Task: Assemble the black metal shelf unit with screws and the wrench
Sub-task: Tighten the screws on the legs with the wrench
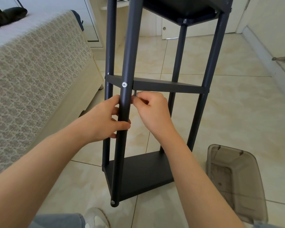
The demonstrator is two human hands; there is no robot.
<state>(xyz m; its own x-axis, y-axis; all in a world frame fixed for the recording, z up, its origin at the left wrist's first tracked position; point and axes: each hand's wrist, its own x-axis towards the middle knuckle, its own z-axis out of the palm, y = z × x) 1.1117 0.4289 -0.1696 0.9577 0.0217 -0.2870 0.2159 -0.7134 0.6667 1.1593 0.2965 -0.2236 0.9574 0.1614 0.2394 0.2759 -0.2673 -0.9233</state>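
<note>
Bin [234,178] of smoky plastic lies on the floor [220,99] right of the shelf [138,175]; whether it holds anything cannot be made out. The shelf stands upright beside a bed [31,71], posts running vertically, its top cut off by the frame. The left hand [104,119] wraps the near post [129,46] below a screw [124,84] at the middle tier [168,87]. The right hand [153,112] pinches a small metal piece [135,93] just under that tier, mostly hidden by fingers and post.
</note>
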